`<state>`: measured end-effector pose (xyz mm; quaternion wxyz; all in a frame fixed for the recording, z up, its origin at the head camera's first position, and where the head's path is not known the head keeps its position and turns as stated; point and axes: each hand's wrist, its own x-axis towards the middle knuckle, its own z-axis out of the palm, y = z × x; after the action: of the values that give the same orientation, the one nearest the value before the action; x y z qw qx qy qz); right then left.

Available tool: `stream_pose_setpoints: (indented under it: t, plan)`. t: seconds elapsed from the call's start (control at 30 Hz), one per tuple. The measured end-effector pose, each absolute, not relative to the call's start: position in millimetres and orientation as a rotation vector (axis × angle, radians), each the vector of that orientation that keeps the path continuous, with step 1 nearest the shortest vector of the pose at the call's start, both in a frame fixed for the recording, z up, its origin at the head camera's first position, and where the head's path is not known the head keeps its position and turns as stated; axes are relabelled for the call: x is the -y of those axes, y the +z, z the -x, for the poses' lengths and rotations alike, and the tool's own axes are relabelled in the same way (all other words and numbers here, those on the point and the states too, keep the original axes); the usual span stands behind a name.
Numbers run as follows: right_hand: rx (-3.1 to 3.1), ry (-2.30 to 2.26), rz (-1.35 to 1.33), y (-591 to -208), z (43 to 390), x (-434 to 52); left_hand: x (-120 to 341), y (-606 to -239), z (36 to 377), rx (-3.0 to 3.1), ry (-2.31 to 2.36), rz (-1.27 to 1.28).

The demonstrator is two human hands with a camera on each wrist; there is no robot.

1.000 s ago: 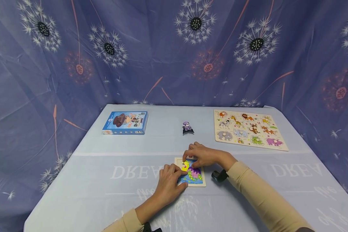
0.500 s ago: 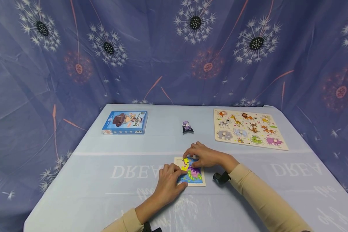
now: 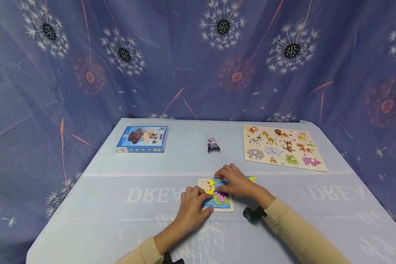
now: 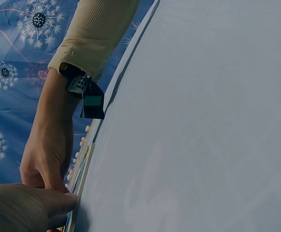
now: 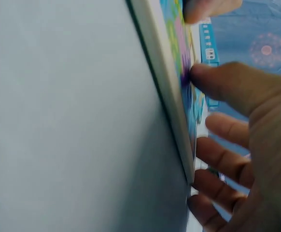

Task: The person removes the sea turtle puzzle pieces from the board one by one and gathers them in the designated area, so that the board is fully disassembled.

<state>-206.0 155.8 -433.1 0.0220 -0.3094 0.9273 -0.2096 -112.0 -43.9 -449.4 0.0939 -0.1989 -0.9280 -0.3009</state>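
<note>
A small wooden jigsaw puzzle [image 3: 222, 203] with a yellow, purple and blue picture lies flat on the table, its pale frame showing bare board at the upper left corner. My left hand [image 3: 193, 205] rests at its left side, index finger across the picture and thumb at the lower edge. Over the upper right part is my right hand [image 3: 235, 181]; in the right wrist view its thumb [image 5: 217, 79] touches the picture and the other fingers spread along the far edge. A yellow and blue puzzle piece [image 3: 252, 179] shows just beyond the right hand, partly hidden.
A blue game box [image 3: 142, 139] lies at the back left. A small purple-and-black figure [image 3: 212, 144] stands at the back middle. A wooden animal peg board [image 3: 283, 146] is at the back right. A dandelion-print curtain [image 3: 184, 73] hangs behind the table.
My right hand has shifted slightly right and toward me across the puzzle, showing more of its upper part and the piece beyond the hand. My left hand stays in place.
</note>
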Motion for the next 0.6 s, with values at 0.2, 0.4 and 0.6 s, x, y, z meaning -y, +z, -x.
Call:
stream_pose_setpoints:
  t: [0.2, 0.4, 0.6]
  plan:
    - [-3.003, -0.672, 0.902, -438.2, 196.3, -153.1, 44.4, -449.7, 111.3, 2.750, -0.882, 0.588]
    - [-3.067, -0.701, 0.850, -440.8, 190.5, -150.9, 44.5, -450.3, 110.9, 2.747, -0.877, 0.588]
    - [-3.078, -0.727, 0.820, -440.6, 189.6, -150.6, 44.5, -450.5, 110.6, 2.739, -0.874, 0.589]
